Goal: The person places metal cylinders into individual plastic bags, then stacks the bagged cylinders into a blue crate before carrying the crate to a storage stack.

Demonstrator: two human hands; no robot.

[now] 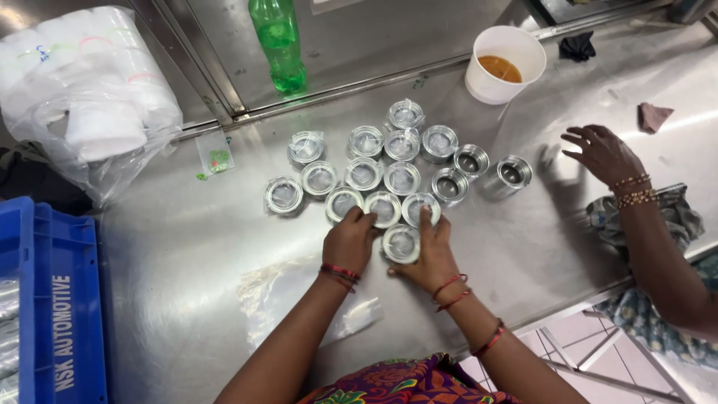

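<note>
Several round metal rings wrapped in clear plastic (363,173) lie in rows on the steel table (187,247). My left hand (349,239) rests with its fingertips on a wrapped ring in the front row (342,202). My right hand (429,251) touches another front-row ring (419,207). Between my two hands lies one wrapped ring (402,243), nearest to me. Three bare metal rings (471,161) stand to the right of the wrapped ones.
A blue crate (45,299) stands at the left edge, with a plastic bag of white rolls (90,97) behind it. A green bottle (278,45) and a white cup of amber liquid (502,63) stand at the back. Another person's hand (604,155) rests on the table's right side.
</note>
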